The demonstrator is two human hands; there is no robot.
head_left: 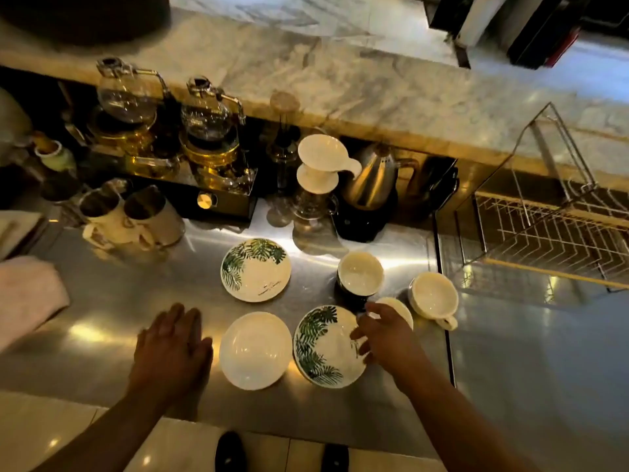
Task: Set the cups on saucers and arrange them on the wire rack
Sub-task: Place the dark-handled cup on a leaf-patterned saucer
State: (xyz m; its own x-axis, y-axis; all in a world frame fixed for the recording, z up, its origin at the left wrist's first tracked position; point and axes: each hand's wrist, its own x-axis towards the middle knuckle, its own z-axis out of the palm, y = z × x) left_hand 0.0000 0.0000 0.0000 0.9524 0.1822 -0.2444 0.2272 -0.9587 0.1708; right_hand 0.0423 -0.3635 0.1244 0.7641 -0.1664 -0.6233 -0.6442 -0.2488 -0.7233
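**Glazed cups and saucers, all empty, none yet paired**

Three saucers lay near the front edge of the steel surface: a plain white saucer, a leaf-print saucer beside it, and a second leaf-print saucer behind. Three cups stood toward the right edge: a dark-sided cup, a white handled cup, and a third cup half hidden. All showed empty. The wire rack beyond the right edge held nothing.

The right hand hovered open, fingers spread over the leaf-print saucer's rim and the hidden cup; the left hand rested flat and open. The ware looked rigid, light, slick and chippable, best pinched at a rim or handle.
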